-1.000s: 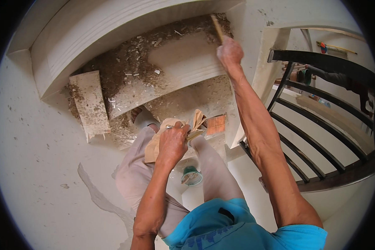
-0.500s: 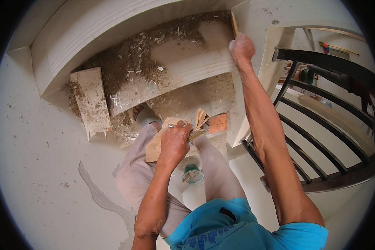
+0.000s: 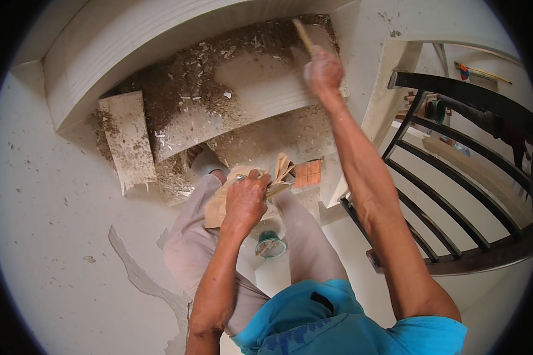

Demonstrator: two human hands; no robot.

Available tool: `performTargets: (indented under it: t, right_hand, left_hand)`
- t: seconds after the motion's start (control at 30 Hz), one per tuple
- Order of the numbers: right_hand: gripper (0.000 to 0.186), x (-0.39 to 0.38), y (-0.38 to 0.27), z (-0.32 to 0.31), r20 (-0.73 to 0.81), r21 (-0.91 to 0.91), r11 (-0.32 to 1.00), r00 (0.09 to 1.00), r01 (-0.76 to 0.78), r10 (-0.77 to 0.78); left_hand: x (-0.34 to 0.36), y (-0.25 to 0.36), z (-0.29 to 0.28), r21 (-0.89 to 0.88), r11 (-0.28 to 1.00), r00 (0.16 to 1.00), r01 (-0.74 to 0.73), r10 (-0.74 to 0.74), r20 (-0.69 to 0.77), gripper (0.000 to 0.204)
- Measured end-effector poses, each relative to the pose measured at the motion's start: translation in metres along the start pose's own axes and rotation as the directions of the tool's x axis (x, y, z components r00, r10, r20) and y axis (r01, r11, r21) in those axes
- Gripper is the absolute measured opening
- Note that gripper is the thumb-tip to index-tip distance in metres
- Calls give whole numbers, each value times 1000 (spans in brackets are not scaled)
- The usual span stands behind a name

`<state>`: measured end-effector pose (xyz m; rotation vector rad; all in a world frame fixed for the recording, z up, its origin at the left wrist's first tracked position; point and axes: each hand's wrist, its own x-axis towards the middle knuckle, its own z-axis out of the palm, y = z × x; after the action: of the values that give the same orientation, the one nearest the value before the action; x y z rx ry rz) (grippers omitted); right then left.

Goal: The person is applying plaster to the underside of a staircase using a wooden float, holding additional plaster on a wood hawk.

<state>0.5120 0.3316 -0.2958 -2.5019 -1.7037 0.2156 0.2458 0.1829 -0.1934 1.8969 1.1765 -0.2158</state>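
A stick is clenched in the right grip, apparently for reach; brown paper is pinched in the left grip, seemingly kept off the dirt.

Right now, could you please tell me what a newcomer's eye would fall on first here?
Probably the right hand, closed on a pale stick over the dirty, debris-strewn step near the top. Next comes the left hand at the centre, holding brown paper in front of the legs. The dark railing on the right also stands out.
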Motion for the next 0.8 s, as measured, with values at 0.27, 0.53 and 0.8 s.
performTargets:
  t: [0.27, 0.53, 0.8]
  right_hand:
    - [18, -60, -122, 6, 147, 257, 929, 939, 266, -310]
    - [43, -84, -9, -38, -38, 270, 962, 998, -47, 60]
    - [22, -85, 65, -23, -64, -20, 938, 936, -347, 345]
  left_hand:
    - [1, 1, 7, 56, 998, 999, -14, 12, 34, 21]
    - [-2, -2, 9, 44, 999, 1000, 1, -2, 13, 22]
    - [1, 2, 6, 60, 998, 998, 9, -13, 67, 24]
